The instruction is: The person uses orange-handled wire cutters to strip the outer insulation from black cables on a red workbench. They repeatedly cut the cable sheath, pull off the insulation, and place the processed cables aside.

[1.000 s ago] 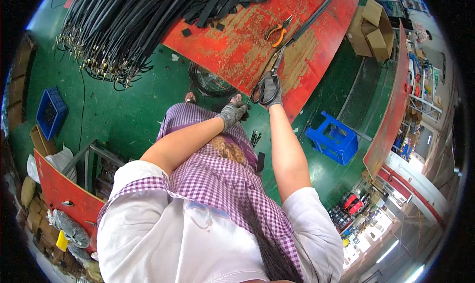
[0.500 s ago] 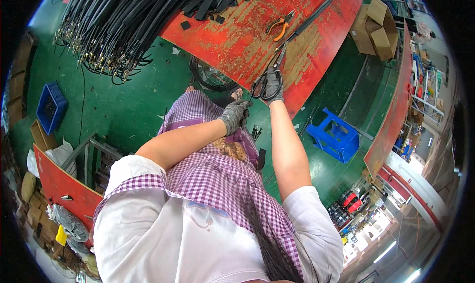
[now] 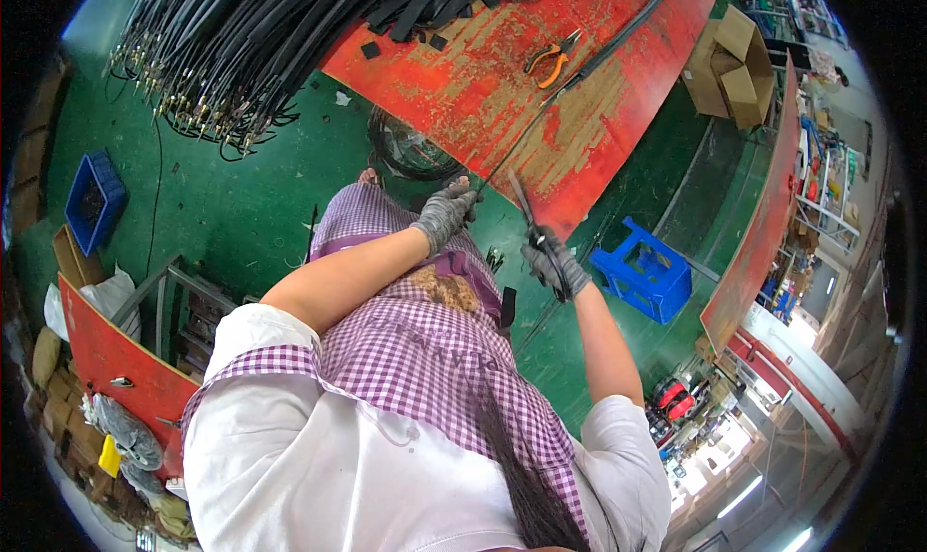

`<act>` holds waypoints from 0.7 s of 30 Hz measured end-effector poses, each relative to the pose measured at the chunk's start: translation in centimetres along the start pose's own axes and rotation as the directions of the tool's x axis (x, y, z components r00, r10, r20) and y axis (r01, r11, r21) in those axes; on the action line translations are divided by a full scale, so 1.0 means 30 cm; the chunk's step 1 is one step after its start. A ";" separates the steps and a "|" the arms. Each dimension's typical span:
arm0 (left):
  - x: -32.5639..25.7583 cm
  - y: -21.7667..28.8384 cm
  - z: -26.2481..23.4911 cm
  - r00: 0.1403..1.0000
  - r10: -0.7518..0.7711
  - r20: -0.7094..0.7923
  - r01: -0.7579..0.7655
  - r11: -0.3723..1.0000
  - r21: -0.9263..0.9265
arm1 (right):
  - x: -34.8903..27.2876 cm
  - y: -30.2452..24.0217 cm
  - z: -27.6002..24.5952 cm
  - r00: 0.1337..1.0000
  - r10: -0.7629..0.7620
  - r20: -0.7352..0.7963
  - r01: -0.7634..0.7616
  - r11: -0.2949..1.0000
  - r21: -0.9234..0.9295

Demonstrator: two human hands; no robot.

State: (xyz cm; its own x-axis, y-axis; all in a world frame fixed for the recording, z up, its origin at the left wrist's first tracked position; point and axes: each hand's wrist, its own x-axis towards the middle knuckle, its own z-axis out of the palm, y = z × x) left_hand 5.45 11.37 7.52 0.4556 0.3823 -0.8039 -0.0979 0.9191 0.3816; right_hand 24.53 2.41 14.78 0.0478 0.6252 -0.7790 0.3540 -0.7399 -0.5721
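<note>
While handles in right grip, scissor blades beyond

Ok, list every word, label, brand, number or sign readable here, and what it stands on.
Checked apron: dark lettering, upside down and creased; I won't copy it out.
White shirt: faint print, too faded to read.
Scissors, pliers, cardboard box: no lettering I can make out.
Background: too small to tell.
</note>
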 end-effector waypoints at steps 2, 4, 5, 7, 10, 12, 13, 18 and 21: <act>0.006 0.003 -0.010 0.998 0.058 0.008 -0.058 0.998 -0.034 | -0.014 0.023 0.014 0.987 0.154 0.053 -0.163 0.954 0.250; 0.017 -0.010 -0.016 0.992 0.126 0.013 -0.125 0.991 -0.041 | 0.033 0.018 0.034 0.879 0.393 0.270 -0.448 0.489 0.748; 0.037 -0.032 -0.013 0.987 0.162 -0.005 -0.162 0.986 -0.052 | 0.091 0.124 0.026 0.976 0.107 0.188 -0.173 0.908 0.381; 0.066 -0.054 -0.019 0.975 0.224 -0.002 -0.224 0.974 -0.032 | 0.173 0.214 0.022 0.957 -0.271 0.101 0.288 0.924 -0.250; 0.078 -0.055 -0.034 0.965 0.259 0.037 -0.261 0.964 0.053 | 0.235 0.180 0.029 0.960 -0.268 0.082 0.270 0.963 -0.010; 0.062 -0.037 -0.032 0.973 0.228 0.031 -0.230 0.967 0.106 | 0.256 0.198 0.031 0.971 -0.232 0.057 0.231 0.973 0.029; 0.066 -0.041 -0.039 0.973 0.228 0.020 -0.229 0.967 0.107 | 0.255 0.169 0.037 0.975 -0.215 0.050 0.213 0.976 0.043; 0.101 -0.078 -0.113 0.960 0.275 0.043 -0.277 0.933 0.228 | 0.203 -0.001 0.068 0.961 -0.251 -0.117 0.181 0.889 -0.421; 0.025 -0.058 -0.076 0.936 0.335 0.105 -0.336 0.942 -0.013 | 0.243 -0.169 0.074 0.863 -0.418 -0.284 0.275 0.860 -0.430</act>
State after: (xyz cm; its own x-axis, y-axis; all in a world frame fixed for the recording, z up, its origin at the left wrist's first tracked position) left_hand 3.93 10.29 5.20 0.4864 0.6559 -0.5772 -0.2563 0.7387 0.6234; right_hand 21.00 10.17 11.44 0.1585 0.9193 -0.3602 0.7192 -0.3575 -0.5958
